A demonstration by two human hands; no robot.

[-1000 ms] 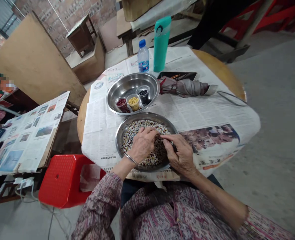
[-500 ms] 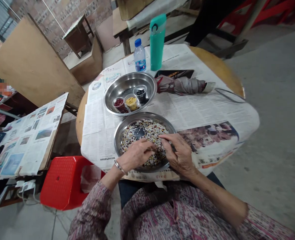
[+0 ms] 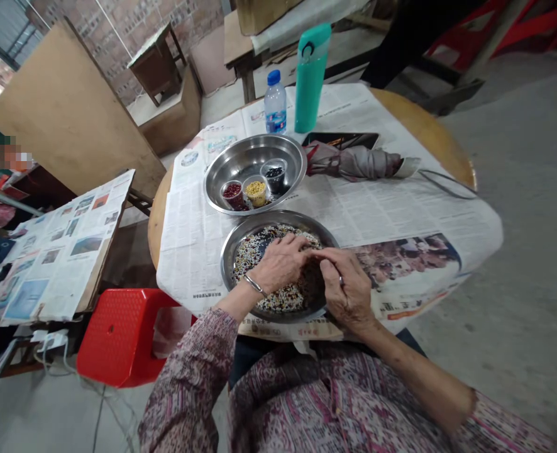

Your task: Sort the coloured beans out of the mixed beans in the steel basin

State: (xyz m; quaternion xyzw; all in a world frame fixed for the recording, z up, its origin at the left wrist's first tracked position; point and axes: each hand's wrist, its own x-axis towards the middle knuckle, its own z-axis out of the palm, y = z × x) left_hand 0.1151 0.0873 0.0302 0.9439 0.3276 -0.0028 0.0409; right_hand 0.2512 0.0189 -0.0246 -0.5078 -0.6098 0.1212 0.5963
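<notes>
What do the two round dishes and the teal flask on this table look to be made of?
The lower dish and the upper bowl both look like stainless steel, with a bright, polished finish and soft reflections. The teal flask has a smooth satin finish, perhaps coated metal, though plastic is possible; its look leaves that open.

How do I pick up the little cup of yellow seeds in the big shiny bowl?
Pinch the cup of yellow seeds by its round wall just under the rim, coming from above on your side of the steel bowl. It stands upright and open, so lift it straight up. The cup of red seeds and the cup of black seeds sit close at its sides, leaving little room for fingers there.
</notes>
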